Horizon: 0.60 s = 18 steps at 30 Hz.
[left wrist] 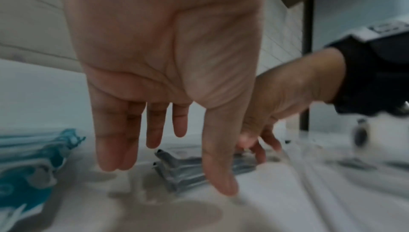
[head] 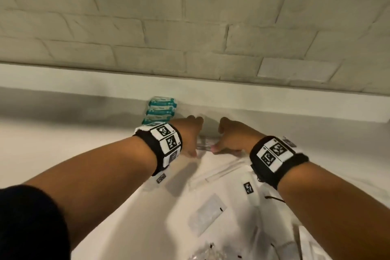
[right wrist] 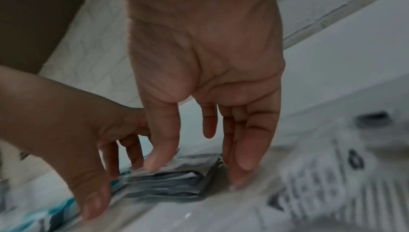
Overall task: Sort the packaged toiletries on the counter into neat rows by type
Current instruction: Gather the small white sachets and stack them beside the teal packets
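White brick backs the counter [head: 63, 143], and both your hands work close to that wall. You are squaring up a small stack of grey sachets [left wrist: 183, 167], the second group beside the teal packets [head: 160, 110]. Your left hand [head: 190, 135] has straight, spread fingers, holding nothing, thumb at the stack's near-left edge. Your right hand [head: 232, 137] has straight fingers too, thumb on top of the stack and fingertips [right wrist: 241, 174] down just past its right edge; neither grip closes on it. The stack lies flat between your hands; blur hides which way it runs, though I'd judge its long axis goes hand to hand. Next, I'd say, press both edges in gently, then reach back behind your wrists for the loose clear packs [head: 209, 211].
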Tool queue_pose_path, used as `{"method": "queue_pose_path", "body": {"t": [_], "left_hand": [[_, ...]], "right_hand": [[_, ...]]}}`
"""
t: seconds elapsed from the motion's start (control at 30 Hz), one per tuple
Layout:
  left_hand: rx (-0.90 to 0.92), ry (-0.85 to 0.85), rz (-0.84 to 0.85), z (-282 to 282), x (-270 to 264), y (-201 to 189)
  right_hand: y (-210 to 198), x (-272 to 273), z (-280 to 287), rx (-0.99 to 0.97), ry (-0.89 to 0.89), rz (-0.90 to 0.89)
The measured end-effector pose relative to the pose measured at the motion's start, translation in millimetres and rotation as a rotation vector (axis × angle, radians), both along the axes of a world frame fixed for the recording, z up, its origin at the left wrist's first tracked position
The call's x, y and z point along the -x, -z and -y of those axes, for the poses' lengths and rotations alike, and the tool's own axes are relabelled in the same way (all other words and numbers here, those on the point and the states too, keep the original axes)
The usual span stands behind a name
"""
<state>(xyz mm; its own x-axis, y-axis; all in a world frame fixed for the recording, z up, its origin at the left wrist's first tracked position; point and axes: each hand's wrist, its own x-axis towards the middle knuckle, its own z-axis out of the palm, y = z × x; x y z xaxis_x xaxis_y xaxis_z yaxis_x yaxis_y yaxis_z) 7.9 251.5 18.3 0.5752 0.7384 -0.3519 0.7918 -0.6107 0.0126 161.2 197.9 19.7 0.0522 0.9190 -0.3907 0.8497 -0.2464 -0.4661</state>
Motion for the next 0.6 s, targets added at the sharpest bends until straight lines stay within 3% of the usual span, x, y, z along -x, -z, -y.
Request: {"method": "queue_pose_path", "body": {"t": [0.07,0.13,0.4,0.6], "left_hand": [[-0.063,0.012,-0.048,1.1,-0.1,1.2],[-0.075,-0.028,-0.036,-2.3,-0.4,4.2],[-0.118,-0.2,0.158,-44.9,-11.6,11.1],[-0.173,-0.281,0.267,-79.6,-29.2,16.7]], "right_hand": [[3.1,2.5,1.4,-0.033,-0.184,0.259],[11.0,5.7,-5.3,-0.08,-0.223,0.355],[19.9,-2.3,-55.4,-0.178,-0.175,0.397],[16.3,-9.0,-90.7,-0.245,-0.145,0.332]]}}
